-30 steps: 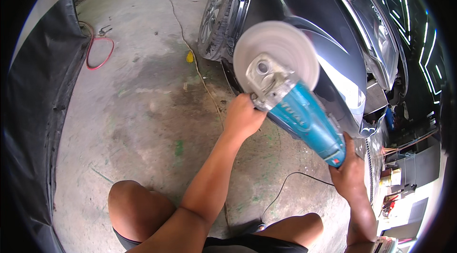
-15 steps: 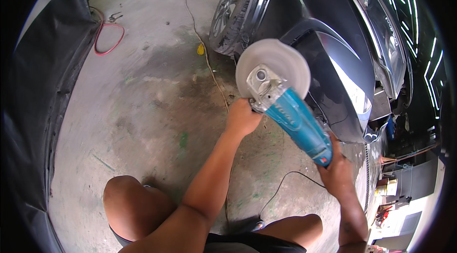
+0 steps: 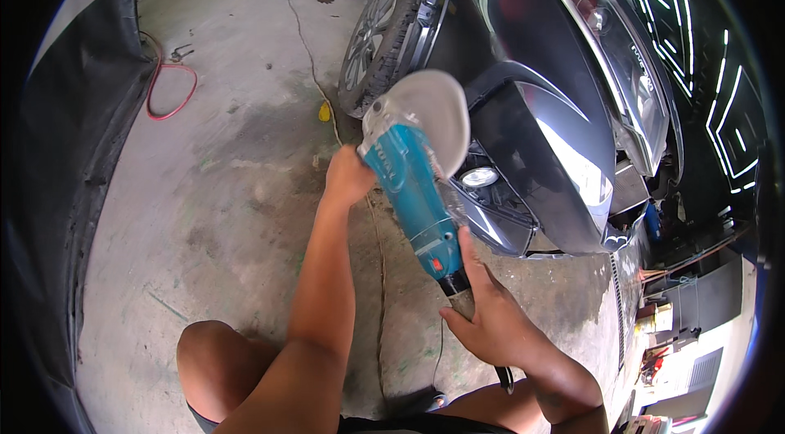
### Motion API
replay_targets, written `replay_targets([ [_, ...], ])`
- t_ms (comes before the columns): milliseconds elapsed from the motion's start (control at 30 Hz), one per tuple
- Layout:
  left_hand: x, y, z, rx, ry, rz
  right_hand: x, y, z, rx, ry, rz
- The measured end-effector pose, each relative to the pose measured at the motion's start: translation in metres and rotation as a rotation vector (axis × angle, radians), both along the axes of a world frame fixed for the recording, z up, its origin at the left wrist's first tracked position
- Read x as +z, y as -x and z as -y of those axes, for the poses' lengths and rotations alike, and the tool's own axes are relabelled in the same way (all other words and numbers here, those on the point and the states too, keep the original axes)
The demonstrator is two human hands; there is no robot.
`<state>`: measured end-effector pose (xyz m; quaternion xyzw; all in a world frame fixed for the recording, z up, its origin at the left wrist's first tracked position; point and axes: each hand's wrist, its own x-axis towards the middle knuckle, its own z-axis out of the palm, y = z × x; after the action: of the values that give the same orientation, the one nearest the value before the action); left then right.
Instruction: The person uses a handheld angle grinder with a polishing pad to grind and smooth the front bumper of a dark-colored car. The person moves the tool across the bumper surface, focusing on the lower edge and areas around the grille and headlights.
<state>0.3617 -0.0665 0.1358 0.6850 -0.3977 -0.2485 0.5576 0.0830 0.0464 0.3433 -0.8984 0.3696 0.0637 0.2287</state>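
Observation:
A teal rotary polisher with a round, pale pad is in both my hands. My left hand is closed at its metal head, on what seems to be a side handle. Round the rear grip, below the red switch, closes my right hand. The pad is tilted and faces the dark grey front bumper of a car. I cannot tell whether it touches. A fog light shows just beyond the pad, and the bumper corner stands slightly apart around it.
Behind the pad are the front wheel and, to the right, the headlight. A cord runs along the concrete floor. At the left lie a red hose and a black sheet. A yellow scrap lies near the wheel.
The polisher has swung left and turned more upright, its pad tilting toward the bumper. Both hands moved left with it. The fog light has come into view.

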Motion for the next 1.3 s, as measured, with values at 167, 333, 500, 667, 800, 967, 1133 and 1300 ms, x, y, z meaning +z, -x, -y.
replay_targets([
  [167,0.097,-0.012,0.018,0.066,0.172,0.16,0.03,0.01,-0.015,-0.016,0.092,0.237],
  [333,0.136,-0.028,-0.008,0.095,0.078,0.295,0.03,0.004,-0.02,0.01,0.006,0.394],
  [500,0.058,-0.035,-0.003,0.056,-0.048,0.197,-0.001,-0.004,-0.003,0.042,0.006,0.353],
  [667,-0.008,-0.024,0.004,0.079,-0.213,0.103,-0.013,-0.005,0.017,0.01,-0.076,0.246],
  [800,0.008,-0.01,0.009,0.093,-0.112,0.077,0.003,0.001,0.022,0.015,-0.019,0.209],
  [967,0.118,-0.031,-0.007,0.175,-0.048,0.337,0.034,0.005,-0.002,-0.026,0.039,0.338],
  [1133,0.203,-0.033,-0.017,0.173,0.041,0.575,0.013,0.006,-0.017,-0.099,0.045,0.607],
  [1300,0.221,-0.022,-0.017,0.215,0.135,0.771,-0.018,0.014,-0.019,-0.148,-0.035,0.762],
])
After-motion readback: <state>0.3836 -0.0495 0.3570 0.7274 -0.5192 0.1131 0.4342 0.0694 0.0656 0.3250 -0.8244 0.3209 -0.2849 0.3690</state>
